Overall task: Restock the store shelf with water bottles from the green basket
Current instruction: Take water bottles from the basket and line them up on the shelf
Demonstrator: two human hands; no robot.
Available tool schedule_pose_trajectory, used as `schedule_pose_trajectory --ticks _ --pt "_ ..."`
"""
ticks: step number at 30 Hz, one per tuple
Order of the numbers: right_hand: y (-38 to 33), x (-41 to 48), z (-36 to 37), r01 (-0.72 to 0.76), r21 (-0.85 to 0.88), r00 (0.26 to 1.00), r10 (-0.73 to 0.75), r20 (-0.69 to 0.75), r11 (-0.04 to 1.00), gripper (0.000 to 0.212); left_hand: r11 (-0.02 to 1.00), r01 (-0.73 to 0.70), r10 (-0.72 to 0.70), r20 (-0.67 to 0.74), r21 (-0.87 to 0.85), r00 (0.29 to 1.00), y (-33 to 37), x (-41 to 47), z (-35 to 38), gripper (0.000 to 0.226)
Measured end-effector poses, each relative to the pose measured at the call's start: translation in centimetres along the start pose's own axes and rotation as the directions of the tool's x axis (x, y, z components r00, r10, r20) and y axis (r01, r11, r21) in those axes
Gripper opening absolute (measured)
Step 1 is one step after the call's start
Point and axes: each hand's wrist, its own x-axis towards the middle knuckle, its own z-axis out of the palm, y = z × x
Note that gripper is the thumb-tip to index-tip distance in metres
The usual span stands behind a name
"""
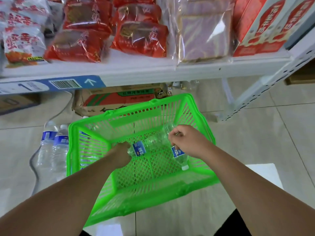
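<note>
A green plastic basket [88, 126] sits on the tiled floor below the shelf. Two clear water bottles with blue labels lie inside it. My left hand [119, 155] is closed around the neck end of one bottle [141, 148], which lies across the basket floor. My right hand [187, 140] grips the other bottle [179, 155], whose white cap points toward me. Two more water bottles [51, 145] stand upright on the floor just left of the basket. The white store shelf [153, 70] runs across the top of the view.
Red and white snack bags [81, 41], a clear pack [202, 31] and red cartons [260, 23] fill the shelf. A cardboard box [119, 99] lies under it behind the basket. The shelf's white upright [255, 92] slants at right. A cable [34, 164] trails across the floor at left.
</note>
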Motion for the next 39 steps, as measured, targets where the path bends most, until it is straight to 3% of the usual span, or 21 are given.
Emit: schedule_pose_trajectory --ticks 3,6,12,17,23,26,30,34,39 --pt "0.2 -0.5 0.1 0.018 -0.017 0.999 -0.017 0.03 1.0 0.013 0.983 0.016 -0.025 0.051 0.183 0.998 -2.4 1.4 2.0 0.062" --pt "0.5 -0.5 -0.4 0.032 -0.022 0.998 -0.031 0.049 0.999 0.013 0.972 0.004 -0.023 0.077 0.237 0.997 -3.0 3.1 3.0 0.068" --pt "0.9 -0.9 -0.7 0.015 -0.038 0.996 -0.012 0.087 0.999 0.013 0.977 0.023 -0.026 0.01 0.214 1.0 -3.4 5.1 3.9 0.044" --pt "1.0 -1.4 -0.7 0.015 -0.055 0.996 -0.01 0.092 0.998 0.011 0.969 0.018 -0.039 0.081 0.246 0.996 -2.0 4.3 4.9 0.043" --pt "0.7 -2.1 -0.8 0.001 -0.101 0.996 0.007 0.087 0.995 0.013 0.987 -0.005 -0.023 0.173 0.16 0.985 -0.9 2.6 4.0 0.044" --pt "0.9 -2.1 -0.9 -0.018 -0.109 0.999 0.023 0.044 0.994 0.012 0.997 -0.059 0.053 0.094 0.055 0.994 0.7 1.2 1.7 0.042" --pt "1.0 -2.5 0.9 -0.036 -0.06 0.999 0.035 -0.028 0.998 0.007 0.987 -0.149 0.15 -0.015 0.054 0.989 4.7 -1.6 -1.7 0.035" --pt "-0.8 -2.4 1.0 0.003 -0.176 0.998 0.007 0.057 0.984 0.029 0.965 -0.2 0.219 -0.104 0.168 0.97 7.7 -3.3 -6.0 0.031" --pt "-7.4 -4.4 -1.4 0.085 -0.247 0.992 -0.059 0.113 0.965 0.059 0.901 -0.32 0.358 -0.085 0.292 0.93 10.5 -10.5 -13.0 0.036"
